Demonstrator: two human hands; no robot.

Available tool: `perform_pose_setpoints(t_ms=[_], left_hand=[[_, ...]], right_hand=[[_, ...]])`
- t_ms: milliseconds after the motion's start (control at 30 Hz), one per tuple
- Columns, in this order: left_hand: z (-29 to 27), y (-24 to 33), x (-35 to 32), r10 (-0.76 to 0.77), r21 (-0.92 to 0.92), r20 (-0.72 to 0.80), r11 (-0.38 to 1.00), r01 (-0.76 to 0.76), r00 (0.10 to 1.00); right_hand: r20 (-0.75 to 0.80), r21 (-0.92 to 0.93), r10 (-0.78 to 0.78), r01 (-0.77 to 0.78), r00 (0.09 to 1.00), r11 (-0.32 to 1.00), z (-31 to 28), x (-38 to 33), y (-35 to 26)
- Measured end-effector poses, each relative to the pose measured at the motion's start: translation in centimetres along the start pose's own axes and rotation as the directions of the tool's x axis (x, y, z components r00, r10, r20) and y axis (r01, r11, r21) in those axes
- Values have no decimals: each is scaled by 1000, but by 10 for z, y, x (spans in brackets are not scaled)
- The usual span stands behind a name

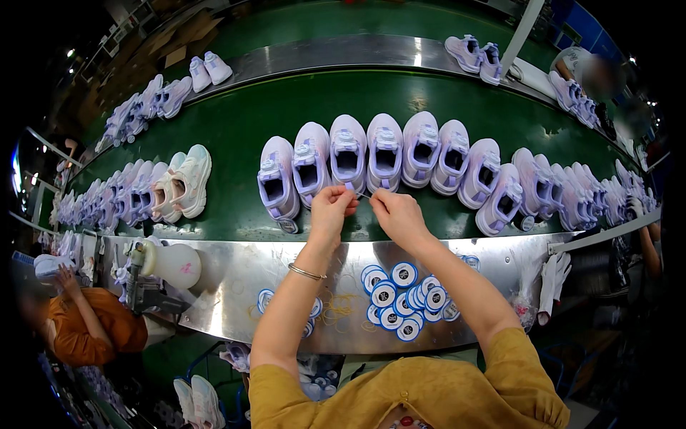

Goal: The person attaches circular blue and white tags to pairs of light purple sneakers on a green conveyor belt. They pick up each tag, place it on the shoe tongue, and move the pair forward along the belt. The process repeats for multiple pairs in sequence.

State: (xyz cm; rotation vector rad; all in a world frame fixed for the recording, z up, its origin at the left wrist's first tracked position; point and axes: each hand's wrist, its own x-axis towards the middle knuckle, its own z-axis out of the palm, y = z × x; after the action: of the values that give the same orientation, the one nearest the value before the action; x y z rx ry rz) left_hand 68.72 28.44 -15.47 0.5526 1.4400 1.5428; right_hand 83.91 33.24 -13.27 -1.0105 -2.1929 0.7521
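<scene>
Both of my hands meet at the belt's near edge, just in front of a row of pale lilac sneakers (pixel 347 143). My left hand (pixel 331 212) is closed in a pinch near the heel of one sneaker. Close by on the right, my right hand (pixel 399 216) pinches too. A thin pale strand (pixel 365 195) runs between the fingertips; its exact kind is too small to make out. A round tag (pixel 287 225) hangs at the leftmost sneaker of the row. Below my hands, a pile of round blue-rimmed tags (pixel 404 300) lies on the metal table (pixel 236 286).
Thin yellow elastic bands (pixel 337 309) lie scattered beside the tags. More sneakers (pixel 114 189) line the green belt (pixel 236 121) on both sides. A white spray-type bottle (pixel 175 264) stands left, near a co-worker in orange (pixel 82 336). White gloves (pixel 552 282) hang at right.
</scene>
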Motion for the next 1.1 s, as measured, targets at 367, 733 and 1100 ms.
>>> perform_pose_setpoints(t_ms=[367,733,1100], left_hand=[[9,-8,-3,78,-82,-40,993,-81,996],[10,-14,-3,73,-152,-86,985,-85,994],[8,-8,-13,92,-92,-87,991,-100,992]], right_hand=[[64,51,37,-40,997,998,-20,-7,14],[91,72,37,-44,995,996,-22,-7,7],[95,65,41,-47,995,997,-27,-7,9]])
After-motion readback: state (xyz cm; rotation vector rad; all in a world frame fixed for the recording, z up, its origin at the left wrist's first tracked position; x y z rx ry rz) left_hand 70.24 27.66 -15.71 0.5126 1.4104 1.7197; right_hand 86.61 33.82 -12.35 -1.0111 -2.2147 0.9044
